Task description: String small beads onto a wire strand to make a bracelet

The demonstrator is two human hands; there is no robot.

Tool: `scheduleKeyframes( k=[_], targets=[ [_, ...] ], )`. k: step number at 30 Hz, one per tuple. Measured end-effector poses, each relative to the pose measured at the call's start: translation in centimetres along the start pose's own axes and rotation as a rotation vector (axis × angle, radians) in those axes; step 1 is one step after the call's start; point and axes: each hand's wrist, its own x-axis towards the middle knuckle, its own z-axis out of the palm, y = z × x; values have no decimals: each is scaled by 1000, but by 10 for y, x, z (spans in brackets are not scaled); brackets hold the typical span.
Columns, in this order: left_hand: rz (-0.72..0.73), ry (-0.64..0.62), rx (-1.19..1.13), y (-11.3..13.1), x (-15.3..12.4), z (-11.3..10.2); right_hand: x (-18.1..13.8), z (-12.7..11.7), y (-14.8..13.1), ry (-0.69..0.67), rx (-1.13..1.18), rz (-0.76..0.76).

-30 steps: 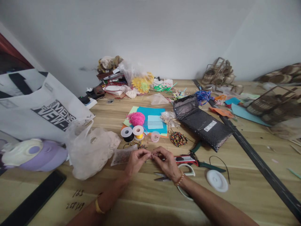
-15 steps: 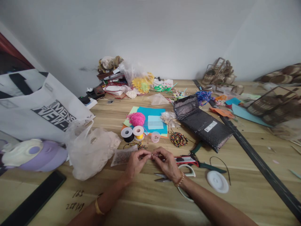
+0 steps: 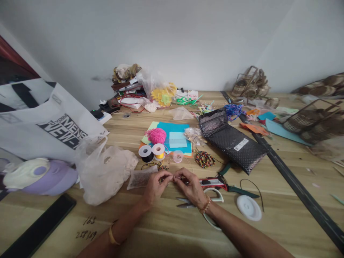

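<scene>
My left hand (image 3: 157, 186) and my right hand (image 3: 190, 186) meet above the table, thumb and forefinger of each pinched together. Whatever sits between the fingertips is too small to make out. Just behind my left hand lies a clear packet of small dark beads (image 3: 139, 178). Under and beside my right hand are scissors (image 3: 215, 195) with pale handles, and a red and silver box cutter (image 3: 212, 182). Beyond the hands are a coiled string of multicoloured beads (image 3: 204, 159), a small clear tub (image 3: 177, 156), a black thread spool (image 3: 146, 154) and a yellow thread spool (image 3: 159, 152).
Pink yarn (image 3: 157, 136) rests on coloured paper (image 3: 177, 127). A black bubble mailer (image 3: 233, 141) and green-handled pliers (image 3: 243, 191) lie to the right, near a white spool (image 3: 249, 207). At left are a plastic bag (image 3: 104, 175), a phone (image 3: 40, 225) and a large white bag (image 3: 48, 118).
</scene>
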Motion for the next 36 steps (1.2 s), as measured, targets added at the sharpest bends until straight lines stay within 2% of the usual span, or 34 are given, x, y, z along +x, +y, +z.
scheduleKeyframes(
  k=[9,25,36],
  targets=[
    [-36,3,-23,3,-1,0,0,0,1,8,24,-17],
    [63,-4,80,-1,-1,-1,0,1,1,-4,27,15],
    [45,-13,81,4,-2,0,0,1,-2,-19,74,24]
  ],
)
